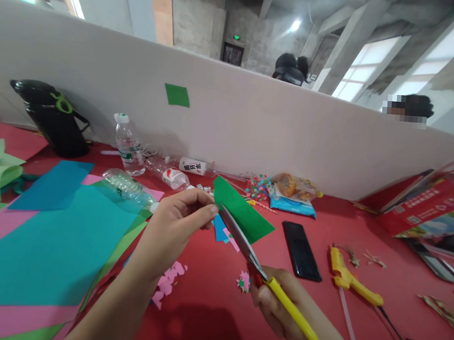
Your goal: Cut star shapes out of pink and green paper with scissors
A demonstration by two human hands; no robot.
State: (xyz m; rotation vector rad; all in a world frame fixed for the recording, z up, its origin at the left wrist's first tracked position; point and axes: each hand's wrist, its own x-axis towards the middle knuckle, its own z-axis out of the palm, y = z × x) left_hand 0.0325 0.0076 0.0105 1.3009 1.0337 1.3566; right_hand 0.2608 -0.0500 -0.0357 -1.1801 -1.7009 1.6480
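My left hand [178, 221] pinches the left edge of a green sheet of paper [243, 211], held up above the red table. Yellow-handled scissors [294, 314] are in my right hand [275, 302], its fingers wrapped around the handles. Their blades lie along the front of the green paper, with the tips close to my left fingertips. Whether the blades are parted is hard to make out. Below the hands sit pink paper scraps [168, 283] and a small pile of pink and green paper stars [243, 281]. Blue and pink paper pieces [220, 228] lie behind my left fingers.
Coloured sheets [59, 251] cover the left side. Plastic bottles [129, 144] and a black flask [54, 119] stand by the white partition [234, 118]. A black phone [301, 250], a yellow glue gun [350, 279] and snack packets [293, 196] lie to the right.
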